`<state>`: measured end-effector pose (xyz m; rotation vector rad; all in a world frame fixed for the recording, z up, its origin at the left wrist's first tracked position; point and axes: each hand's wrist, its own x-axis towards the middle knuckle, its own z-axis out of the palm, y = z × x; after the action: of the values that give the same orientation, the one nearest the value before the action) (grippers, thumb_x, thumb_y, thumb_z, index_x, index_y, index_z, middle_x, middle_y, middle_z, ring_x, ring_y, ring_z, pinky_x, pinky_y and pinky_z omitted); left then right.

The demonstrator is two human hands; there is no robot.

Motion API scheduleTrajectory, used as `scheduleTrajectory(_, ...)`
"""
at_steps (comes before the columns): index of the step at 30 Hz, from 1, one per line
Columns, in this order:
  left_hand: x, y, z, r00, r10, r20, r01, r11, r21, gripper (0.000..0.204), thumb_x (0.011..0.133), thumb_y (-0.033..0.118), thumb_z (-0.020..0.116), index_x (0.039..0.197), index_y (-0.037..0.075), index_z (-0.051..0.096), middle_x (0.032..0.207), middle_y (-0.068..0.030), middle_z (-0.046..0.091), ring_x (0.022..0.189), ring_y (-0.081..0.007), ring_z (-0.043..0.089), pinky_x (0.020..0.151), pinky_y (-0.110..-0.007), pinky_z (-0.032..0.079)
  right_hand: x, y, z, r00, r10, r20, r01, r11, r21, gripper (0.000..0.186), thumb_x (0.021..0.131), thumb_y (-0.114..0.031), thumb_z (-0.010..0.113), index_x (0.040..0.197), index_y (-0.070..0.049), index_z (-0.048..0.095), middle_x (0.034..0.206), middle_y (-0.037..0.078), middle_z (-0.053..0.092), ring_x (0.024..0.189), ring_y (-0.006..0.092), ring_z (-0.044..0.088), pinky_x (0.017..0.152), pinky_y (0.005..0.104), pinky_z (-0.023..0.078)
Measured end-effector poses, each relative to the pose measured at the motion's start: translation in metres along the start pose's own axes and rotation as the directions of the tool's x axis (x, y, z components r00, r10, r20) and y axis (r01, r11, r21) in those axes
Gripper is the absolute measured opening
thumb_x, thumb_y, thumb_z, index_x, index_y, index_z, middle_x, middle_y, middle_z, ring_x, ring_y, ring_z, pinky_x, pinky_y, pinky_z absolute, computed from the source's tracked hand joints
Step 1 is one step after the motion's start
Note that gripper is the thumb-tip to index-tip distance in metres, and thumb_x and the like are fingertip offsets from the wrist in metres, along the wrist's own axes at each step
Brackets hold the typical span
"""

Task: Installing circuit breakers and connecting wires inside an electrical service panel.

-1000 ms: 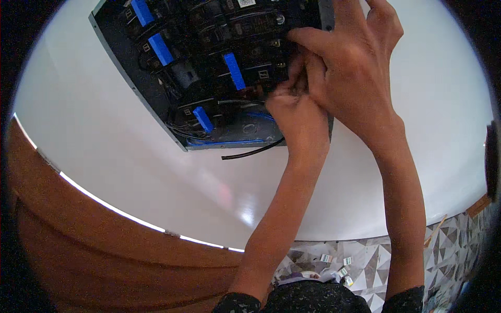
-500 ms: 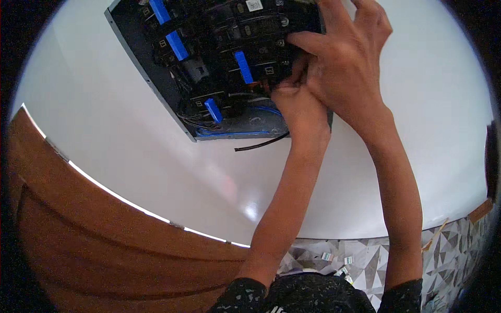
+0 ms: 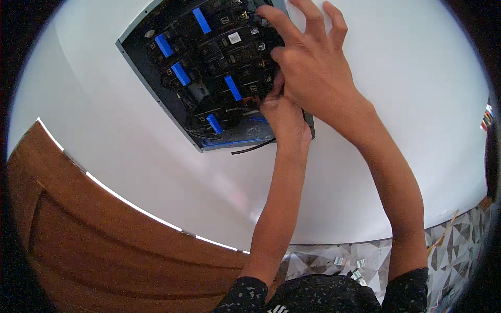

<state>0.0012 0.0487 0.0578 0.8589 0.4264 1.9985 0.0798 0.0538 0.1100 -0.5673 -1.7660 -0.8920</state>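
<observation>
Both hands' fingers (image 3: 276, 86) pinch, grip unclear, at tilted breaker panel (image 3: 209, 73), long axis upper-right.

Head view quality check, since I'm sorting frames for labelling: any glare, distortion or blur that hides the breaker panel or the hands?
Head view: strong fisheye bending, with the door edge curving and black corners; soft glare on the white wall below the breaker panel; panel interior dim but sharp enough to show blue tabs; left hand and right hand evenly lit, no evident motion blur.
</observation>
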Motion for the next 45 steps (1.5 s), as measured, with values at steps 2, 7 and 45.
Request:
scheduleTrajectory(2,0.000,0.000,-0.001,0.999,0.026,-0.022,-0.026,0.999,0.021,0.031,0.093,0.006,0.066,0.122,-0.005,0.062,0.123,-0.0093,0.064,0.110,-0.0161,0.062,0.092,-0.030,0.051,0.001,0.000,0.001,1.000,0.005,-0.006,-0.005,1.000,0.030,0.015,0.071,-0.014,0.070,0.063,-0.002,0.067,0.141,0.015,0.041,0.135,0.0398,0.026,0.107,0.0661,0.014)
scheduleTrajectory(7,0.000,0.000,-0.004,0.998,0.067,0.001,-0.066,0.982,0.177,0.035,0.093,0.008,0.067,0.124,-0.008,0.061,0.123,-0.0112,0.065,0.107,-0.0146,0.062,0.092,-0.028,0.050,0.022,-0.001,0.007,1.000,0.002,-0.026,-0.001,0.999,0.041,0.012,0.071,-0.012,0.068,0.066,-0.002,0.068,0.134,0.014,0.041,0.132,0.0388,0.027,0.105,0.0663,0.015)
scheduleTrajectory(45,0.009,-0.008,-0.004,0.993,0.118,0.006,-0.117,0.991,-0.065,0.013,0.092,0.002,0.063,0.102,-0.003,0.070,0.101,-0.0030,0.068,0.094,-0.0105,0.059,0.085,-0.027,0.048,0.014,-0.014,-0.001,0.998,0.054,0.042,-0.047,0.988,-0.147,0.008,0.062,-0.009,0.074,0.069,-0.005,0.073,0.140,0.002,0.045,0.138,0.0345,0.024,0.109,0.0532,0.016)
